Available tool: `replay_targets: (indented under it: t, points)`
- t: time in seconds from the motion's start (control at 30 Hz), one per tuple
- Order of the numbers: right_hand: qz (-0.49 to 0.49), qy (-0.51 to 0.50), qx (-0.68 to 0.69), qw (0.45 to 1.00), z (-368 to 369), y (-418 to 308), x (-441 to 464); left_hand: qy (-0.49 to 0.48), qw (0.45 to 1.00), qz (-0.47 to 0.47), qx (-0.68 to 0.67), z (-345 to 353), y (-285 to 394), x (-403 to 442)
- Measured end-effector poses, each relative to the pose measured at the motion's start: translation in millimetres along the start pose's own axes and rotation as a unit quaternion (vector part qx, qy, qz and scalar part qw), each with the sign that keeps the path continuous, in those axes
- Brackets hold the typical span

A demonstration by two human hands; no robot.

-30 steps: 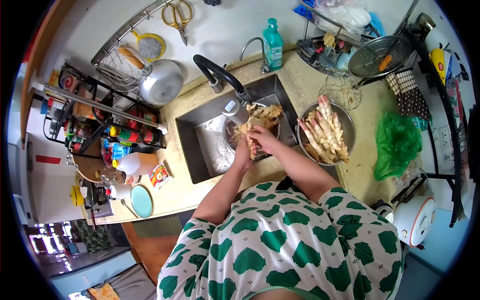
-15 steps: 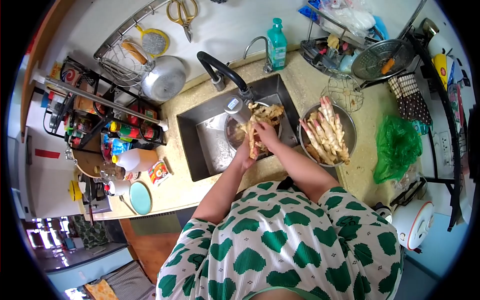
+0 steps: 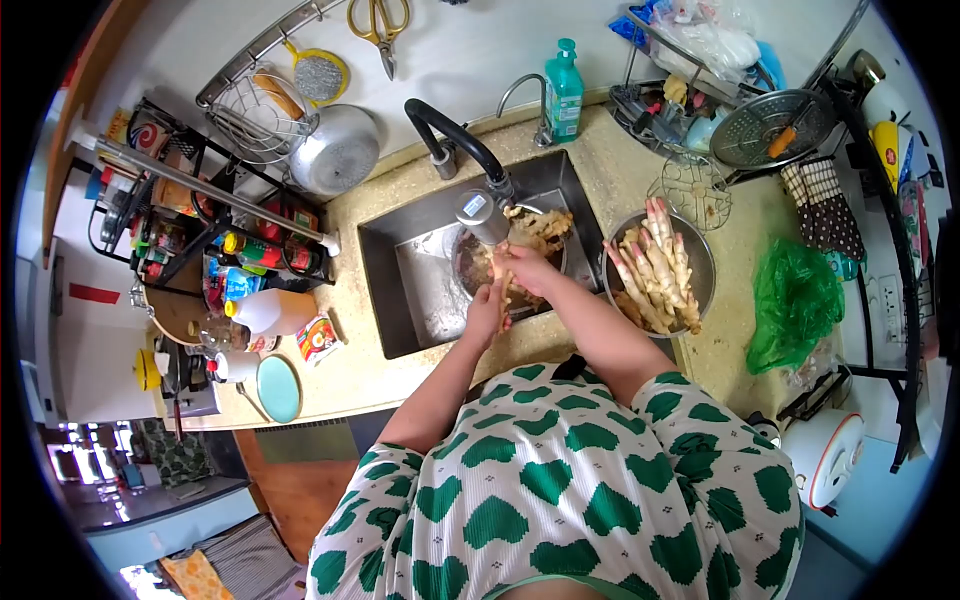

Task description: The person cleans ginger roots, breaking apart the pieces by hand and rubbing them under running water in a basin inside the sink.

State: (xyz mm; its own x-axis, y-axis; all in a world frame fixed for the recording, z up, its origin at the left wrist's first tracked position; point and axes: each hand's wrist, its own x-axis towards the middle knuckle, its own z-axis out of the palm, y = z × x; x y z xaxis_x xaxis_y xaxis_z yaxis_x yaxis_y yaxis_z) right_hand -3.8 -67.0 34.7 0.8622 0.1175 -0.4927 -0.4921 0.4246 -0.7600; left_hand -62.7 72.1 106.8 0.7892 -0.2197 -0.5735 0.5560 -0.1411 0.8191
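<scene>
One ginger root: was gripped between left hand and right hand. One steel bowl: stood at the sink's three o'clock.

The countertop carries 1 sink, 2 faucets at its back edge, 2 metal bowls, 1 inside it and 1 by its right edge, 1 green pump bottle and 1 green bag; 2 hands hold 1 piece of ginger.

1 green soap bottle, 1 green bag
</scene>
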Motion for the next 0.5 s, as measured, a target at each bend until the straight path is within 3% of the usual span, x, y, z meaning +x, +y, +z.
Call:
replay_targets:
  t: [0.07, 0.17, 0.27, 0.37, 0.47, 0.5]
  points:
    - [0.000, 0.074, -0.038, 0.997, -2.3, 13.0, 20.7, 0.014, 0.998, 0.048, 0.049, 4.0, -4.6, 0.7]
    - [0.048, 0.012, 0.123, 0.991, 10.1, -17.1, -10.5, 0.041, 0.997, 0.031, 0.056, 3.6, -1.9, 3.0]
    - [-0.001, -0.054, 0.031, 0.998, 17.0, -24.5, -25.9, 0.034, 0.999, 0.008, 0.042, -8.0, -1.7, 8.0]
    - [0.028, 0.013, -0.001, 1.000, 13.4, -19.9, -21.8, 0.005, 1.000, -0.001, 0.031, -6.7, -1.1, 0.7]
    - [0.097, 0.101, 0.062, 0.988, 17.4, -28.7, -29.6, -0.014, 0.998, 0.005, 0.068, -2.2, 0.9, -6.9]
    - [0.071, 0.089, 0.025, 0.993, 13.4, -25.6, -27.4, -0.008, 0.998, -0.003, 0.066, -5.0, -0.2, -6.9]
